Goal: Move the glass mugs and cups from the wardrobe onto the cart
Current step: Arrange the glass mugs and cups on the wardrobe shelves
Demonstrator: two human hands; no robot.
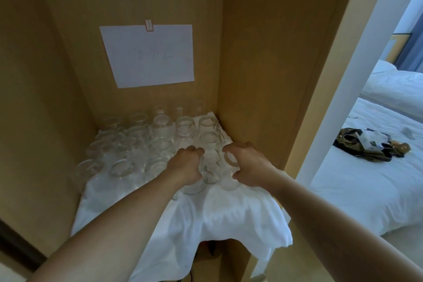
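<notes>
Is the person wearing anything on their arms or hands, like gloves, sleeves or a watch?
No. Both forearms are bare as far as the picture shows, with no sleeves in view. The left hand and right hand have no gloves, and no watch, bracelet or ring can be seen. The picture is slightly blurred, so small jewellery could escape notice.

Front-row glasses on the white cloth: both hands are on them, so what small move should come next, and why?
Probably lift both glasses straight up before drawing them back. The left hand curls over a glass mug at the front, and the right hand wraps another glass. More glasses stand packed close behind on the loose white cloth, so dragging could bunch the cloth or knock neighbours.
</notes>
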